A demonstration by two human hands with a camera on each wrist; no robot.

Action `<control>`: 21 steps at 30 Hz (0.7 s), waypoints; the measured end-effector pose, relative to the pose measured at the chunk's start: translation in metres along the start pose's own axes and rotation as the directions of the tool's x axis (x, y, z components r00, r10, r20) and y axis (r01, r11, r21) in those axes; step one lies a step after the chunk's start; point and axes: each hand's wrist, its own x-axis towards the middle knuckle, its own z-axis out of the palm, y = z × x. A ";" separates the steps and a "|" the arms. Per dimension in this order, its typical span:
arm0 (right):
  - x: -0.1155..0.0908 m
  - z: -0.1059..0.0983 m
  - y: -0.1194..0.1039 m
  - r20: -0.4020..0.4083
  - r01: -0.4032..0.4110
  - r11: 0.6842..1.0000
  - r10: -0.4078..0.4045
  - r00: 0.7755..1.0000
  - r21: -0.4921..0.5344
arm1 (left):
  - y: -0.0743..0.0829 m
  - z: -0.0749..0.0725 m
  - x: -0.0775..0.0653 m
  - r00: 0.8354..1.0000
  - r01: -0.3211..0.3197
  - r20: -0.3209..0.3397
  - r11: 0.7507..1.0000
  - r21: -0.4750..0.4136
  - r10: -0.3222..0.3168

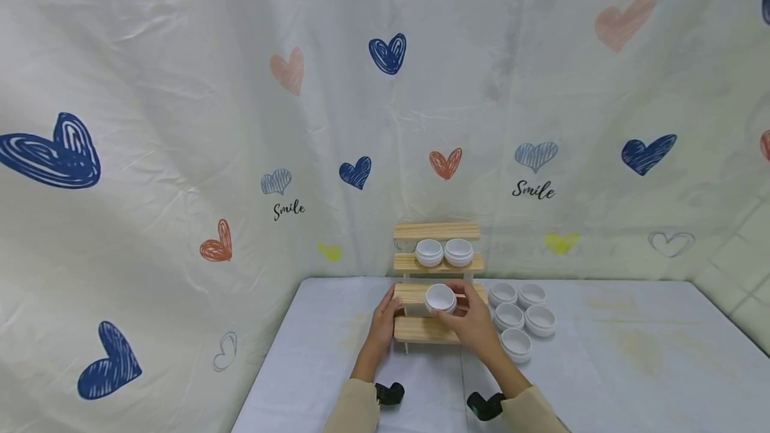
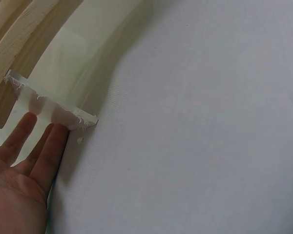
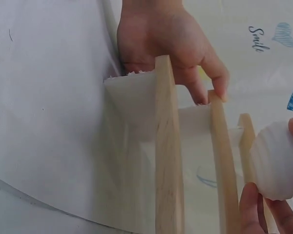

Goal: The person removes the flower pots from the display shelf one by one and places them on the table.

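A four-tier rack (image 1: 426, 330) with pale wooden shelves and white side panels stands against the curtain. My left hand (image 1: 380, 323) is at its left side. In the left wrist view, straight fingers (image 2: 51, 151) reach the white side panel (image 2: 53, 108); in the right wrist view, the thumb side rests at a shelf's end. My right hand (image 1: 472, 319) holds a small white bowl (image 1: 440, 298) between thumb and fingers, over the second shelf from the bottom. Ribbed sides show on this bowl (image 3: 277, 161) in the right wrist view. Two white bowls (image 1: 444, 254) sit side by side on the third shelf.
Several more white bowls (image 1: 540, 319) are grouped on the white-covered table (image 1: 625, 359), just right of the rack and close to my right forearm. A white curtain (image 1: 481, 99) printed with hearts hangs behind and to the left.
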 end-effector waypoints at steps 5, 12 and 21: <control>-0.005 -0.007 -0.004 0.005 -0.002 1.000 0.001 1.000 0.012 | -0.002 0.000 0.001 1.000 0.003 -0.005 1.000 0.000 -0.003; -0.015 -0.020 -0.007 0.018 0.003 1.000 -0.003 1.000 0.000 | 0.000 0.000 0.000 1.000 0.004 -0.004 1.000 -0.023 -0.004; -0.025 -0.033 -0.003 0.003 0.007 1.000 -0.007 1.000 -0.008 | -0.001 0.000 0.000 1.000 -0.006 0.015 1.000 -0.015 0.007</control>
